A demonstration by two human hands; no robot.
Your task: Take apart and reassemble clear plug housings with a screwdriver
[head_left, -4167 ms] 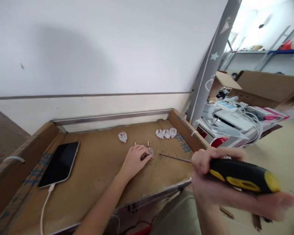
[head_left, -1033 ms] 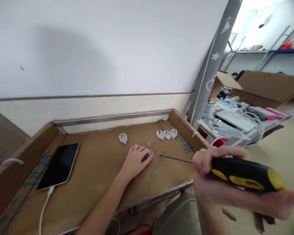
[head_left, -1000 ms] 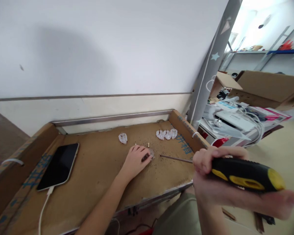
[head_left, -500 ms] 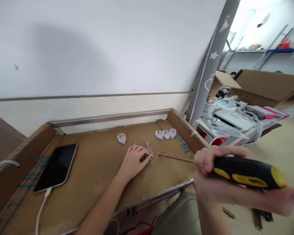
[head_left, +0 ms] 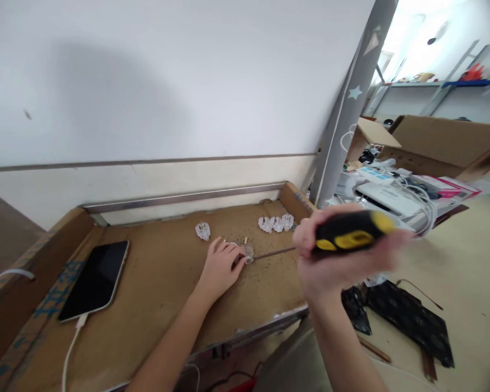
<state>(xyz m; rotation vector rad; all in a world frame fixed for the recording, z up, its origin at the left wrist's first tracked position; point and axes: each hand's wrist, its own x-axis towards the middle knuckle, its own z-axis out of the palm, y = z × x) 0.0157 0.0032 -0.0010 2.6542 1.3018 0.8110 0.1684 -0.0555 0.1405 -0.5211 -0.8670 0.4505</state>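
A clear plug (head_left: 248, 253) is sitting near the middle of the surface (head_left: 147, 277), and our left hand (head_left: 219, 270) is gripping it with curled fingers. Our right hand (head_left: 330, 258) is squeezing a screwdriver (head_left: 353, 235). Its thin metal stick is pointing left and a little down, with the tip reaching the clear plug, and its black and yellow handle is pointing right and a little up. We are seeing four more plugs lying apart from our hands: one alone (head_left: 202, 231) and three in a row (head_left: 276, 222). We cannot tell which plugs are done. A tiny pin (head_left: 245, 240) and dark crumbs (head_left: 269, 272) are lying close by. Farther left, a phone (head_left: 93, 280) is lying on the surface.
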